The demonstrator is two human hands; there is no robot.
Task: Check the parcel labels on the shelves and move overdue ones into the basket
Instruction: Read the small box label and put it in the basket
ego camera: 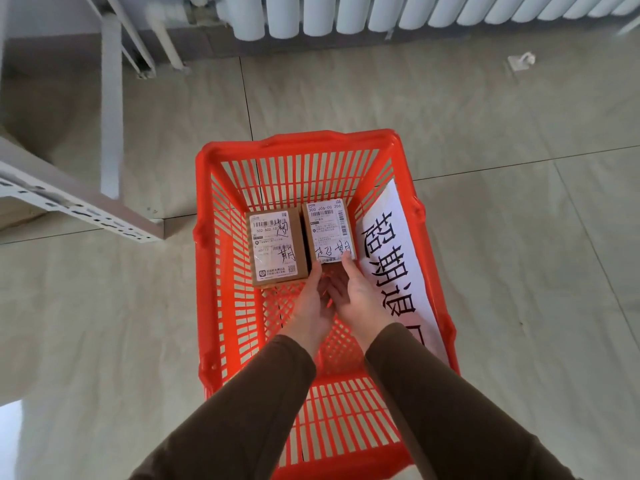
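The right-hand parcel [329,232], a small brown box with its white label facing up, is sitting at the far end of the red basket [207,271], just beside a second parcel [277,247] that is lying flat on the basket floor. Both hands are reaching down into the basket at its near edge. The left hand [313,306] is lying loosely open with its fingertips touching the box's near left corner, and the right hand [358,292] is likewise relaxed, its fingers resting on the label's lower edge; neither hand is closing around the box, though whether it is fully settled on the floor I cannot tell.

The step appears to be setting this parcel down. Doing it well probably means letting the box go flat, label upward and readable, squared against its neighbour without nudging it, then lifting both hands straight up so the sleeves are not catching the white paper sign [398,268] that is leaning along the basket's right wall. The grey shelf frame [86,209] is standing to the left on the tiled floor [519,237], where further labels presumably need checking.
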